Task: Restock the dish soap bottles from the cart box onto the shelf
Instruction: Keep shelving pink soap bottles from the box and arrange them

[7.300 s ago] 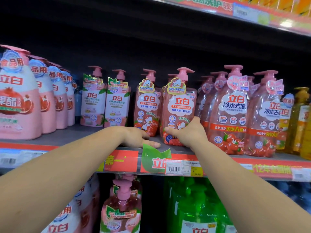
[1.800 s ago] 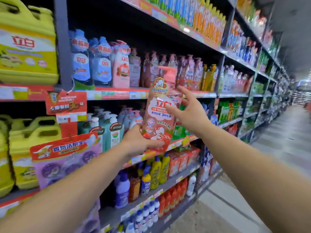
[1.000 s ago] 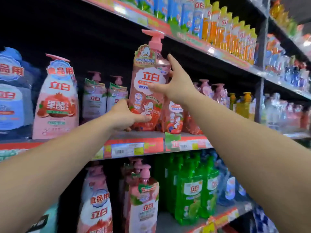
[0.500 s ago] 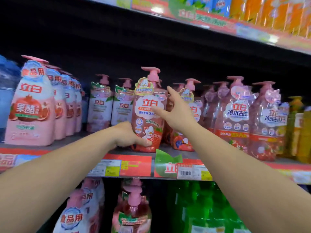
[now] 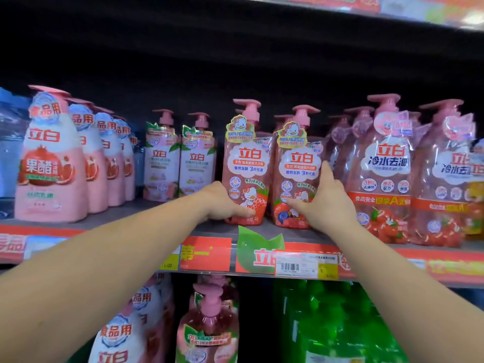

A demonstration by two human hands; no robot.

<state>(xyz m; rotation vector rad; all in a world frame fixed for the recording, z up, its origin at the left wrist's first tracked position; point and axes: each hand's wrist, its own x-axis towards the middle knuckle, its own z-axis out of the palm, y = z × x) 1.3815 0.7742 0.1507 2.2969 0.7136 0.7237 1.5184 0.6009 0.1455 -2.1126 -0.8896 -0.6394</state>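
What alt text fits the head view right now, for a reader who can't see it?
A person's left hand grips the base of one pink duck-label dish soap bottle on the shelf, while the right hand holds the matching bottle beside it. Other pink pump bottles flank them.

Pink pump bottles (image 5: pixel 246 163) with red strawberry print, green bottles (image 5: pixel 327 318) below, red shelf strip (image 5: pixel 207 254), perhaps orange-tinged.
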